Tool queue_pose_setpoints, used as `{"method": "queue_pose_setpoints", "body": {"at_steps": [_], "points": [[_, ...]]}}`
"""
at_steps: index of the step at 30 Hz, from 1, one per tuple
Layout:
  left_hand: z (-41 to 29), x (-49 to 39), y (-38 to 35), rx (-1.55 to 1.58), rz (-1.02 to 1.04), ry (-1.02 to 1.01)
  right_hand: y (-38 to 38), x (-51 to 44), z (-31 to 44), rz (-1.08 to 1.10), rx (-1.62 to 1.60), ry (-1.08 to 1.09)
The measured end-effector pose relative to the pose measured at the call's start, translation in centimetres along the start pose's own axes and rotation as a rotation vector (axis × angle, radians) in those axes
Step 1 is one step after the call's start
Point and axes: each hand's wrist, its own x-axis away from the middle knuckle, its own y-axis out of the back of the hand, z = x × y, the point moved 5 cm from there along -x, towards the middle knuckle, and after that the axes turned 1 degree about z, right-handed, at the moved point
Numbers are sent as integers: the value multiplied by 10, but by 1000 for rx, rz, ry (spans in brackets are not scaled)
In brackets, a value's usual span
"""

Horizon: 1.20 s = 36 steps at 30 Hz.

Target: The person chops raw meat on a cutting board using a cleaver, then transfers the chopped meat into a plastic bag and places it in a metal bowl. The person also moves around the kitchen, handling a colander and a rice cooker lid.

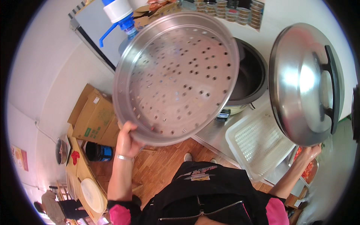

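Note:
My left hand [130, 140] grips the lower left rim of a large round metal steamer tray [177, 78] with a perforated bottom, held up and tilted. On the right, my right hand [310, 152] is at the lower edge of a big domed metal lid [301, 84], which stands on edge with its black handle facing right; part of that hand is hidden behind the lid. Between tray and lid sits a dark round electric pot [250, 73], uncovered and partly hidden by the tray.
A white plastic basket [261, 146] lies on the metal counter, beside a tray of chopped red food [309, 171]. Stacked lidded cups [244, 14] stand behind. At left are a water pump [121, 17], a cardboard box [97, 118], a wooden table [84, 174] and another person [56, 208].

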Motion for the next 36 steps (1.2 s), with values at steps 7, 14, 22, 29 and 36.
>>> {"method": "queue_pose_setpoints", "body": {"at_steps": [7, 14, 22, 29, 36], "points": [[2, -100, -146, -445, 232, 87, 58, 39, 67, -207, 210, 130], [10, -175, -180, -717, 140, 177, 75, 71, 90, -227, 252, 193], [0, -205, -177, -970, 120, 157, 71, 80, 78, -279, 497, 248], [-14, -219, -167, -1133, 135, 151, 53, 61, 54, -267, 225, 153], [-5, -227, -173, -1094, 193, 186, 69, 28, 34, -208, 214, 73]]}}
